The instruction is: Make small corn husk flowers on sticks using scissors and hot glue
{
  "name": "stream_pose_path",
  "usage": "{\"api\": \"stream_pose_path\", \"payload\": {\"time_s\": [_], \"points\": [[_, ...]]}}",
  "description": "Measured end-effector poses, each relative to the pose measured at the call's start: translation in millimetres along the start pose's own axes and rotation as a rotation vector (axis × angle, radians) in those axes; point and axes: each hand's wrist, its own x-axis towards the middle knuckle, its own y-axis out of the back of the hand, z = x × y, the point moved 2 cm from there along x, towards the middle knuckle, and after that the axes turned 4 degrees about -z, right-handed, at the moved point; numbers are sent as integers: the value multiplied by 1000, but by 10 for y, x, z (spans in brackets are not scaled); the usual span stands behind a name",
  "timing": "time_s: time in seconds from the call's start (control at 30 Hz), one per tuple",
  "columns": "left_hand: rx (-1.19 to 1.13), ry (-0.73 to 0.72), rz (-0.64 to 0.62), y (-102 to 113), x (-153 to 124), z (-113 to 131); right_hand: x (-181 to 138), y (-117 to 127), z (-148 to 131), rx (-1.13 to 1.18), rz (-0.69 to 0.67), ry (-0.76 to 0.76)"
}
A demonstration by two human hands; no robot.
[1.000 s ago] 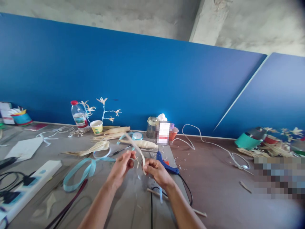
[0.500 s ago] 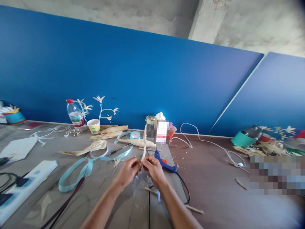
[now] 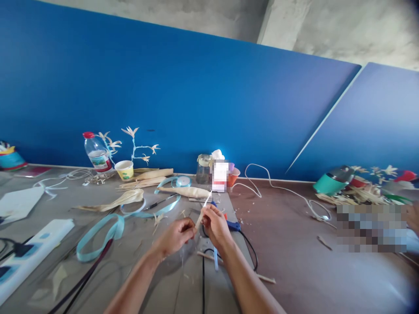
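Observation:
My right hand [image 3: 214,224] pinches a narrow, pale strip of dried husk [image 3: 199,221], whose thin upper end slants up past the fingers. Close by on the left, my left hand [image 3: 178,234] has its thumb and fingers pressed together at the strip's lower end. Partly behind my right hand lies a blue glue gun [image 3: 233,226], its black cord looping beside my wrist. A broad piece of husk [image 3: 193,192] rests on the table beyond my hands. To the left is a loop of light-blue ribbon [image 3: 98,244].
A paper cup [image 3: 124,170] stands by husk flowers [image 3: 132,133] and a plastic bottle [image 3: 97,155]. A glass jar [image 3: 203,169] is at the back. A white power strip [image 3: 36,250] lies at left. Another person's hand [image 3: 413,216] shows at the right edge.
The strip has tilted from nearly upright to slanting rightward, and less of it shows above my fingers. My right hand has moved slightly up and right. Another person's hand has appeared at right.

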Motion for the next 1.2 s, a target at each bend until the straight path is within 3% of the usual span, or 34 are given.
{"api": "stream_pose_path", "payload": {"time_s": [0.27, 0.47, 0.73, 0.87, 1.0, 1.1, 1.2], "points": [[-127, -51, 46, 0, 22, 15, 0, 15, 51, -207, 31, 90], [-125, 15, 138, 23, 69, -116, 12, -28, 106, -359, 30, 130], [-195, 34, 254, 185, 80, -166, 0, 62, -382, -417, 100, 147], [-224, 26, 281, 219, 75, -191, -9, 276, -608, -697, 131, 231], [-201, 37, 297, 245, 75, -228, -25, 528, -608, -922, 159, 261], [-220, 43, 340, 274, 83, -263, -69, 537, -491, -1075, 73, 261], [-270, 65, 371, 297, 90, -277, -133, 379, -356, -1279, -70, 263]]}}
